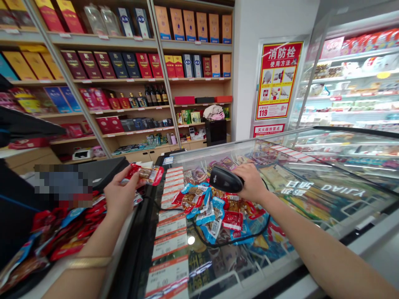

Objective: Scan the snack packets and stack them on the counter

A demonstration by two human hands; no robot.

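Note:
My left hand (120,191) pinches a small red snack packet (146,174) with a clear window, held above the left rim of the glass-topped freezer. In my right hand (249,178) is a black barcode scanner (226,179), its head turned left toward the packet. Below the scanner, a pile of red and blue snack packets (213,216) lies on the freezer glass. The scanner's black cable (218,245) loops around the pile's near side. Left of my forearm, more red snack packets (77,228) are heaped on the counter.
Price labels (170,245) line the left side of the freezer (311,245). A dark monitor-like slab (106,172) sits on the counter at left. Behind stand shelves (121,79) of boxed bottles, a red fire-hydrant poster (279,79) and a lit refrigerated display (352,83).

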